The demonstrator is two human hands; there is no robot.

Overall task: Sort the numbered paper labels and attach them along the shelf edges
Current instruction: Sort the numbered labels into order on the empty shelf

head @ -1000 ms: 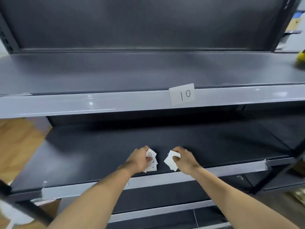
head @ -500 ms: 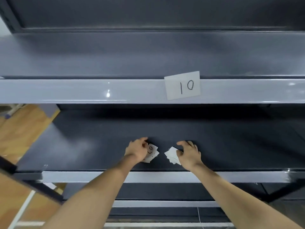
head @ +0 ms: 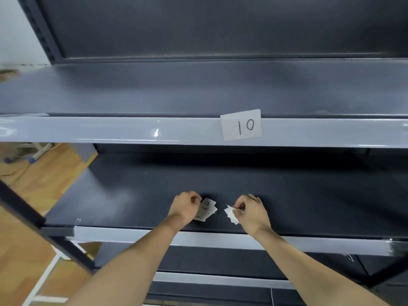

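The shelving is smooth painted metal: dark, matte decks with glossy pale-grey front edges that catch the light. One rectangular white paper label marked "10" (head: 241, 125) sits flat on the upper shelf edge (head: 110, 131), right of centre, slightly tilted.

Both hands are low over the middle shelf deck (head: 309, 195), close together but apart. The left hand (head: 185, 206) has its fingers curled around a small fan of thin white labels (head: 207, 209), whose handwritten corners stick out to the right of its knuckles. The right hand (head: 251, 214) pinches a second bunch of blank-faced labels (head: 230, 214) between thumb and forefinger, the sheets jutting left of its fingertips.

There are two bunches; how many sheets are in each cannot be told. A wooden floor (head: 44, 180) shows at the left.
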